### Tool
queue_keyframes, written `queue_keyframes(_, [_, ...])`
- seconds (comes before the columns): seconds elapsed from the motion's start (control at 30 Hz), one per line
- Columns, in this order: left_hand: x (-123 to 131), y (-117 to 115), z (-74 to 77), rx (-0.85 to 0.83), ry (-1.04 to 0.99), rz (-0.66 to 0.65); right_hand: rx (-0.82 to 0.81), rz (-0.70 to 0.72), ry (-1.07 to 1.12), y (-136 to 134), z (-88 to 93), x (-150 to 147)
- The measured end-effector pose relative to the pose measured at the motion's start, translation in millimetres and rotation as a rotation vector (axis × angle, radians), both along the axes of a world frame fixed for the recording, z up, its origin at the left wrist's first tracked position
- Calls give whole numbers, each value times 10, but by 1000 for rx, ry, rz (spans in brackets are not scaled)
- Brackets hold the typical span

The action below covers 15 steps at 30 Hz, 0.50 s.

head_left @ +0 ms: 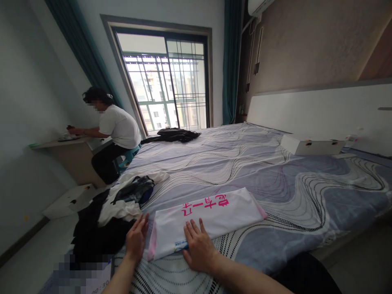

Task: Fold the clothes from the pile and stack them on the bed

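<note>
A white T-shirt (226,218), folded into a long flat strip, lies on the bed in front of me. It has pink lettering, pink edges and a small blue print near its front edge. My right hand (200,247) rests flat on its front middle part, fingers spread. Just off the shirt's left end is my left hand (136,239), with its fingers stretched out and nothing seen in them. Left of that hand, a loose pile of black clothes (94,232) and white clothes (122,210) lies along the bed's edge.
The bed (208,163) has a grey patterned sheet. A white box (312,145) stands near the headboard, and a black garment (177,134) lies at the far edge. Beyond the bed's left side, a person (119,126) sits at a desk (67,149). Another white box (69,202) is on the floor.
</note>
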<state>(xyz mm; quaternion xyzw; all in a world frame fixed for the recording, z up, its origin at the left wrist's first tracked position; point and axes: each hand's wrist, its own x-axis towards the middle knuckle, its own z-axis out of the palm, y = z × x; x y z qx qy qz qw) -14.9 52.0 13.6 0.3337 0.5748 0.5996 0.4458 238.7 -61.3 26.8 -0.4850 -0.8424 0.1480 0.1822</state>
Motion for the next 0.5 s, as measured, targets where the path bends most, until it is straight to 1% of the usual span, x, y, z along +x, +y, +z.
queue_keyframes(0.1, [-141, -65, -17, 11, -192, 64, 43, 46, -2, 107, -17, -271])
queue_keyframes(0.2, [-123, -84, -45, 32, -297, 95, 78, 66, -11, 208, -47, -557])
queue_keyframes(0.37, [-80, -80, -56, 43, -308, 100, 84, 8, -30, 366, -137, -981])
queue_keyframes(0.43, [-86, -83, -54, 40, -304, 100, 66, -22, -24, 402, -173, -1093])
queue_keyframes(0.5, [-90, -85, -50, 38, -300, 101, 23, -62, 27, 427, -180, -1149])
